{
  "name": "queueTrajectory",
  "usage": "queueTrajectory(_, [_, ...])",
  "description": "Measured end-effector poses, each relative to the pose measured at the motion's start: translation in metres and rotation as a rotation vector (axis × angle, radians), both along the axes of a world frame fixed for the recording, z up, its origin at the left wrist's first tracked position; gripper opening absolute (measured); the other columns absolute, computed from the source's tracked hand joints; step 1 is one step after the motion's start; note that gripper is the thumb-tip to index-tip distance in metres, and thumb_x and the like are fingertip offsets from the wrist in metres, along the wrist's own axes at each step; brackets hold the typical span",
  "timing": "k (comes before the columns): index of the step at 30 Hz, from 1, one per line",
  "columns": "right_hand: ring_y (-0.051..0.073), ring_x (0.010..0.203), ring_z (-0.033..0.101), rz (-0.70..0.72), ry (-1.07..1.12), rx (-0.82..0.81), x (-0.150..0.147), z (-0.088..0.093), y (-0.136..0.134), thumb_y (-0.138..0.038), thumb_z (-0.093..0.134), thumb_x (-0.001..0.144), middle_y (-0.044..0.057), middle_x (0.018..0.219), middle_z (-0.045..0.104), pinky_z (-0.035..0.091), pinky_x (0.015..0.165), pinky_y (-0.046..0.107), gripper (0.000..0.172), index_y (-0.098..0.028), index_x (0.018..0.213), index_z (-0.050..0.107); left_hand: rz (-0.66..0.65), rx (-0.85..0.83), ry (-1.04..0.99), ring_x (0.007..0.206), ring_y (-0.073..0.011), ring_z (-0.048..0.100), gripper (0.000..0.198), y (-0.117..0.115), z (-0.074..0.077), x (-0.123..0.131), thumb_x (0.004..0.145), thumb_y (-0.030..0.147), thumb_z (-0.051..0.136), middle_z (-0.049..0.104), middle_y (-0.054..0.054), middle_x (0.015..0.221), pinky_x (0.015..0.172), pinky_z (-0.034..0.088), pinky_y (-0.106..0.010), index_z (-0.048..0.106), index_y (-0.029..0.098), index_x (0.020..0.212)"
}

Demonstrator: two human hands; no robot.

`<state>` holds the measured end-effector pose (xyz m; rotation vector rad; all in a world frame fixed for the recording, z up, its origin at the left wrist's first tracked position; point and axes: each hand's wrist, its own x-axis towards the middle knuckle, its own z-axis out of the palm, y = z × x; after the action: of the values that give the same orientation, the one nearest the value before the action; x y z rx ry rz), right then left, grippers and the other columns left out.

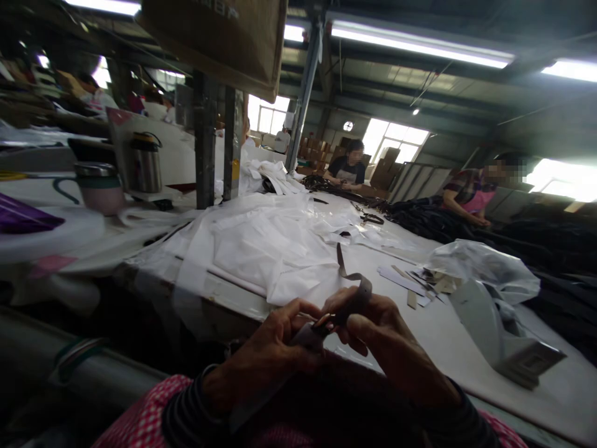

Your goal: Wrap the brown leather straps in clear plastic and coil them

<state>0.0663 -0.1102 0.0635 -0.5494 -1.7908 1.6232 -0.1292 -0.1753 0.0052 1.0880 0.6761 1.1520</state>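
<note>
1. White worktable (438,337) is being partly covered by translucent sheeting (261,242).
2. Brown strap (365,287) is being pinched by left hand (275,339) and right hand (380,320) fingers, near the table's edge.
3. Handling, seemingly, is not yet being finished; completed parts are being hidden.

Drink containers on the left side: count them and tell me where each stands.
2: a pink mug with a metal lid, nearer the camera, and a steel flask beyond it, left of the dark posts. Others could be hidden behind the clutter.
</note>
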Motion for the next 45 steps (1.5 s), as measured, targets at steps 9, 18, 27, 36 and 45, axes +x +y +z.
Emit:
queueTrajectory(9, [0.015,0.071,0.058,-0.051,-0.012,0.04,-0.01,0.011,-0.012,-0.03,0.067,0.096,0.003,0.077,0.063,0.046,0.065,0.027,0.019,-0.014,0.088,0.074,0.104,0.101,0.084,0.064,-0.0093,0.056,0.026,0.005,0.009,0.016,0.084,0.014,0.071,0.067,0.001,0.077,0.062,0.044,-0.021,0.059,0.017,0.107])
queueTrajectory(18, [0.018,0.076,0.064,-0.126,0.185,-0.255,-0.017,-0.001,0.005,-0.047,0.071,0.091,0.01,0.115,0.067,0.046,0.054,0.025,0.037,-0.022,0.118,0.07,0.163,0.031,0.085,0.066,-0.0139,0.063,0.05,0.002,0.038,0.029,0.086,0.022,0.074,0.073,-0.004,0.084,0.065,0.048,-0.027,0.048,0.02,0.128])
queueTrajectory(27, [0.021,0.102,0.059,-0.289,0.339,-0.16,-0.012,0.008,0.02,-0.04,0.077,0.088,0.007,0.106,0.071,0.045,0.083,0.031,0.023,-0.02,0.098,0.08,0.067,-0.138,-0.109,0.085,-0.0143,0.065,0.026,0.002,0.018,0.01,0.089,0.028,0.073,0.071,-0.009,0.103,0.074,0.048,-0.021,0.068,0.015,0.111])
queueTrajectory(36, [0.023,0.105,0.058,-0.258,0.262,0.041,-0.016,0.015,-0.005,-0.033,0.075,0.089,0.006,0.111,0.07,0.044,0.086,0.031,0.017,-0.021,0.099,0.081,0.195,-0.082,0.015,0.059,-0.0085,0.053,0.032,-0.004,0.02,0.015,0.088,0.046,0.074,0.067,-0.004,0.075,0.054,0.036,-0.018,0.072,0.014,0.092])
queueTrajectory(45, [0.023,0.099,0.062,-0.098,0.539,-0.413,-0.046,-0.002,0.006,-0.066,0.07,0.085,0.01,0.118,0.069,0.049,0.076,0.031,0.056,-0.023,0.121,0.07,0.452,-0.072,0.105,0.038,-0.0081,0.044,0.048,-0.023,0.028,0.027,0.08,0.067,0.071,0.059,0.003,0.054,0.04,0.03,-0.018,0.063,0.02,0.085])
